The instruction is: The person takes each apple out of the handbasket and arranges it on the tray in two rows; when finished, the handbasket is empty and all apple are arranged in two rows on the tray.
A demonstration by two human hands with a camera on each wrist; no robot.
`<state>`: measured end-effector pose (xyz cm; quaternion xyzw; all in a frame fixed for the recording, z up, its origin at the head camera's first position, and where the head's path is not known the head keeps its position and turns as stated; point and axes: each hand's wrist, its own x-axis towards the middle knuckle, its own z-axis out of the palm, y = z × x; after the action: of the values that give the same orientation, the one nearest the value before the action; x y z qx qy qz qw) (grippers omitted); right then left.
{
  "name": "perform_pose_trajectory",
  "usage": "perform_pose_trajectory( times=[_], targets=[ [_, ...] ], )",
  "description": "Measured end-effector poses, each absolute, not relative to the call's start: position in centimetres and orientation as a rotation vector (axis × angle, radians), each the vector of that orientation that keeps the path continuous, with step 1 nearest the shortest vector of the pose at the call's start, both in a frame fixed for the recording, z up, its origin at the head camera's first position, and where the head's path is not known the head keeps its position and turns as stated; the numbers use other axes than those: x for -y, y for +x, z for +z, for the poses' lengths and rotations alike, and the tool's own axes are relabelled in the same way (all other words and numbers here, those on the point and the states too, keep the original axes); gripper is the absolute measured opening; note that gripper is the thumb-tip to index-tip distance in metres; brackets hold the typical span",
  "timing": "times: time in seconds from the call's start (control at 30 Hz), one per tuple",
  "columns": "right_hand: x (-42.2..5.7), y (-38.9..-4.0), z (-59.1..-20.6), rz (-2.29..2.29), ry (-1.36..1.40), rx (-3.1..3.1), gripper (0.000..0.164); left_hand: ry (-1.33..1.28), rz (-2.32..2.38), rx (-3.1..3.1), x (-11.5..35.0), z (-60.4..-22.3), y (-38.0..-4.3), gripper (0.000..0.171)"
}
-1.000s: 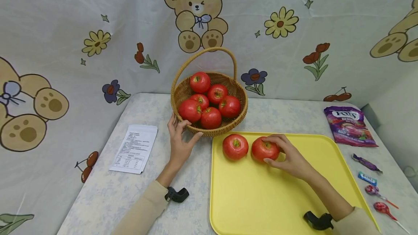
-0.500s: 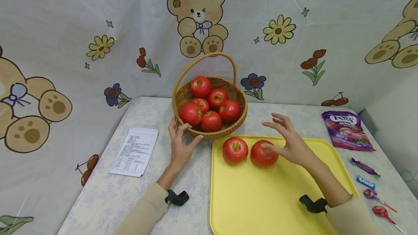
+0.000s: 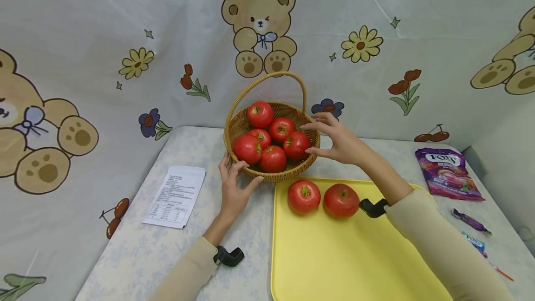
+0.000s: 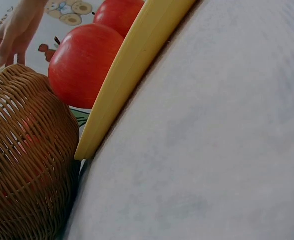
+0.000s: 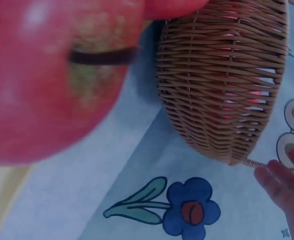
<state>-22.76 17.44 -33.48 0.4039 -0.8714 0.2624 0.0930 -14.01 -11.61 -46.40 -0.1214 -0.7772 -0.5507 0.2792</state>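
Note:
A wicker basket (image 3: 271, 177) with an arched handle holds several red apples (image 3: 273, 159). My left hand (image 3: 235, 194) holds the basket at its front left, the fingers bent against the rim and the thumb on the front wall. My right hand (image 3: 340, 140) is at the basket's right rim, fingers spread and holding nothing, with thumb and fingertips close to the rightmost apple (image 3: 296, 146). Two more apples, one on the left (image 3: 303, 197) and one on the right (image 3: 341, 200), sit side by side on a yellow tray (image 3: 317, 264); my right forearm passes over the tray.
A purple candy bag (image 3: 449, 173) lies at the right, with a wrapped candy (image 3: 471, 221) and other small sweets below it, partly hidden by my sleeve. A white printed packet (image 3: 174, 196) lies on the left. A bear-patterned cloth (image 3: 263, 31) hangs behind the table.
My right hand has let go of the right apple on the tray, lifted, and moved left and away from me to the basket's rim. My left hand stays at the basket.

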Motion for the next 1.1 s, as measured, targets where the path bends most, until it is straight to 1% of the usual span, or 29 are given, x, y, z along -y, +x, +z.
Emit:
perform_pose_trajectory(
  times=[0.17,0.37,0.5,0.67,0.93,1.1],
  targets=[
    [-16.0,-25.1,-33.9,0.692,1.294,2.735,0.049,-0.320,-1.484,2.096,11.3,-47.0,-13.9,0.042],
    [-14.3,-26.7,-36.0,0.565,1.353,2.882,0.058,-0.295,-1.472,2.143,11.8,-49.6,-14.4,0.043],
    [-13.4,-27.2,-37.3,0.470,1.342,2.973,0.062,-0.323,-1.437,2.147,12.0,-50.2,-14.6,0.042],
    [-13.2,-27.8,-37.1,0.338,1.339,3.035,0.056,-0.362,-1.372,2.123,11.7,-49.7,-15.0,0.045],
    [-13.0,-28.9,-36.7,0.361,1.349,3.025,0.044,-0.355,-1.344,2.111,11.5,-47.8,-15.1,0.047],
    [-13.1,-29.3,-36.3,0.391,1.366,2.998,0.043,-0.375,-1.339,2.073,11.3,-46.8,-15.2,0.047]
  ],
)
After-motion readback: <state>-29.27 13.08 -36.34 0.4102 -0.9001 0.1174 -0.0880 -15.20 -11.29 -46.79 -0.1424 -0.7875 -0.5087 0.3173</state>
